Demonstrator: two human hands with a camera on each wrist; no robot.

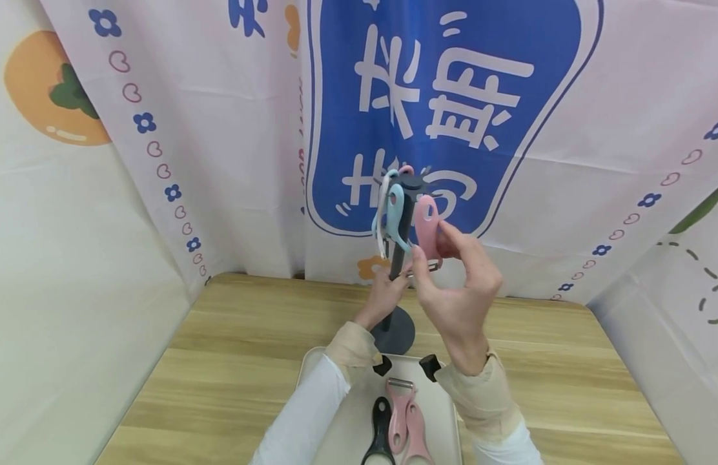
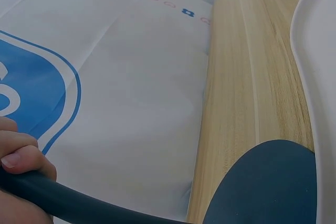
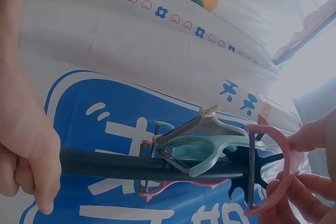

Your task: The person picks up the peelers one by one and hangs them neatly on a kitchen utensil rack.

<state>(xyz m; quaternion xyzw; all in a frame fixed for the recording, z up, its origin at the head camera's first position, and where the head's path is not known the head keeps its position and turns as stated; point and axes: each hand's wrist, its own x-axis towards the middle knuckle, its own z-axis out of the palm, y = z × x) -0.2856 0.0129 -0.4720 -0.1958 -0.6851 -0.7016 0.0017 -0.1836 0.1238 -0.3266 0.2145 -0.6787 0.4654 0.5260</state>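
Observation:
My left hand (image 1: 387, 296) grips the dark post (image 3: 105, 166) of a stand, its fingers wrapped round it above the round base (image 1: 396, 332). Between the thumb and fingers of my right hand (image 1: 460, 284) is a pink peeler (image 1: 427, 226), held upright beside the hooked top (image 1: 414, 184) of the stand. In the right wrist view its curved pink head and metal blade (image 3: 251, 171) face the post. A light blue peeler (image 1: 395, 206) and a white peeler (image 1: 382, 219) hang from the hooks, with more pink showing behind them.
Below the stand, a pale tray (image 1: 347, 413) holds a black peeler (image 1: 381, 426) and two pink peelers (image 1: 400, 413). It stands on a wood-grain table (image 1: 219, 374). A printed curtain (image 1: 248, 161) hangs close behind the stand.

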